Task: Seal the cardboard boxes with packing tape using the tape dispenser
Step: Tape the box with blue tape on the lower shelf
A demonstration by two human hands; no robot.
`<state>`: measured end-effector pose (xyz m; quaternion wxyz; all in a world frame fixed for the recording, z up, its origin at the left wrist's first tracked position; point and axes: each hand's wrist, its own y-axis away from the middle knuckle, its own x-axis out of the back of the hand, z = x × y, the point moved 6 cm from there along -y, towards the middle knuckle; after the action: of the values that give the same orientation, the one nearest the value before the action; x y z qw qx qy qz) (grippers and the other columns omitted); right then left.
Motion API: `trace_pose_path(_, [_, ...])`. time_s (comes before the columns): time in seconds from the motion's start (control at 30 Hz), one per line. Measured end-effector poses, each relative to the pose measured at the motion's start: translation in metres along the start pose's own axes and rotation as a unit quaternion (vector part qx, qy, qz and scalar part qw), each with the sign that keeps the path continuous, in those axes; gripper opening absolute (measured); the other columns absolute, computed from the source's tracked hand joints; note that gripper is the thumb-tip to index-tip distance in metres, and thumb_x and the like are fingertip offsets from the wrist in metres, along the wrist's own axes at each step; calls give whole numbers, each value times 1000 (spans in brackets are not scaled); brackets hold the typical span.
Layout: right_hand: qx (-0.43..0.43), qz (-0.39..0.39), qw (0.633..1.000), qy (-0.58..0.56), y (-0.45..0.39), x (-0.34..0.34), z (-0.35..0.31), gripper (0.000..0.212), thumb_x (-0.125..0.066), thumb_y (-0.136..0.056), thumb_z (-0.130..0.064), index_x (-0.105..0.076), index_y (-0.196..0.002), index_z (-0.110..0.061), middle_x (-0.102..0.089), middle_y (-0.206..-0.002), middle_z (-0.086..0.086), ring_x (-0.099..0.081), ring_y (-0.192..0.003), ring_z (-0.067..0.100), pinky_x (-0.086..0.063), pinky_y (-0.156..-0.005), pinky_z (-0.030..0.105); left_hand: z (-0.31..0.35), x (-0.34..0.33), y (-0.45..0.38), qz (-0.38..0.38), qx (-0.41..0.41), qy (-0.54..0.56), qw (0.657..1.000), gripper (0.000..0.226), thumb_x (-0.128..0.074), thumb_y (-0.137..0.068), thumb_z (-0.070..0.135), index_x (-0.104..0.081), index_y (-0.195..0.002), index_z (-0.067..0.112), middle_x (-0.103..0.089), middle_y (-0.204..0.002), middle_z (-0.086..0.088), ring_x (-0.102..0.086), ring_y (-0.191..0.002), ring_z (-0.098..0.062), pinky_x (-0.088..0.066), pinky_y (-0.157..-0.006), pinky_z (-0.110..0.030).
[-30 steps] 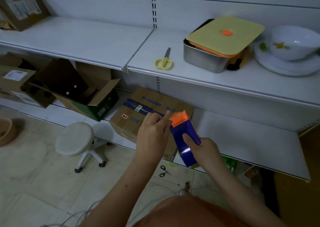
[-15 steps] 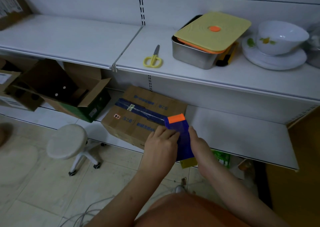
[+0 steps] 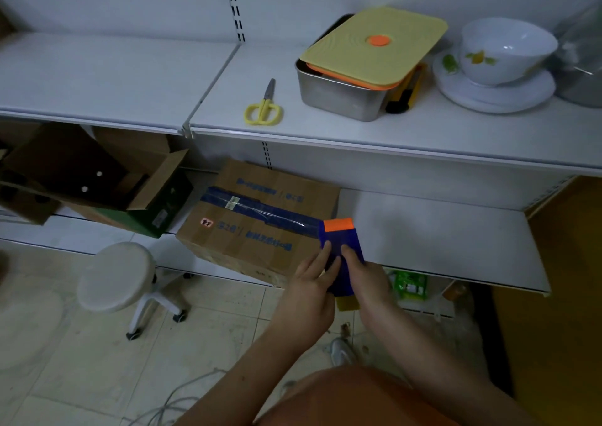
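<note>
A closed cardboard box [image 3: 260, 227] lies on the lower white shelf [image 3: 439, 233], with a strip of clear tape over a blue band along its top seam. A blue tape dispenser [image 3: 343, 249] with an orange front end sits at the box's right near corner. My right hand [image 3: 365, 279] grips the dispenser from the right side. My left hand [image 3: 309, 292] lies on its left side with straight fingers pressed against the blue body. The dispenser's lower part is hidden by both hands.
An open cardboard box [image 3: 107, 184] stands left of the taped one. The upper shelf holds yellow scissors [image 3: 264, 109], a steel container with a yellow lid [image 3: 368, 67] and a white bowl on a plate [image 3: 501, 60]. A white stool [image 3: 117, 275] stands on the tiled floor.
The dispenser has come down from a raised tilt onto the box's right end. My left hand went from pointing at its orange end to lying flat on its side.
</note>
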<state>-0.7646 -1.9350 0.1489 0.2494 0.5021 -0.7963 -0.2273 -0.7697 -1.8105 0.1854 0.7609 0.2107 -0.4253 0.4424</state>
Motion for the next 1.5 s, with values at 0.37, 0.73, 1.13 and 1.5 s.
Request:
trace_pose_path(0.37, [12,-20,995,98,-35,19,10,47,-56,-92,-54,-63,-84,-9,-71,-86,11,-68,-80,26,-50,-71,33,-60,-15,11,59,267,305,912,35,-56,-98,10,-58,-124,34,-69,-105,15,-65,-95,4,-51,-73,-10])
trace_pose_path(0.73, [97,-110,882,447,-77,37,16,46,-51,-92,-60,-63,-85,-17,-68,-77,5,-64,-68,18,-44,-58,27,-174,-81,-5,135,606,459,635,64,-64,-96,34,-36,-148,8,-46,-141,-17,-51,-126,-35,-54,-93,-44])
trace_pose_path(1.13, [153,-98,909,376,-153,32,-27,56,-61,-91,-49,-42,-51,-15,-46,-47,4,-46,-48,20,-29,-50,29,-242,-48,-94,20,431,-93,897,87,-47,-100,44,18,-156,28,24,-163,-7,21,-149,-31,2,-122,-53])
trace_pose_path(1.5, [95,-78,959,256,-240,30,-51,42,-62,-90,-52,-68,-87,-10,-69,-80,6,-65,-73,19,-45,-61,28,-157,-162,-125,-105,233,-246,935,107,-56,-88,51,21,-155,21,27,-158,-27,22,-148,-42,-5,-117,-65])
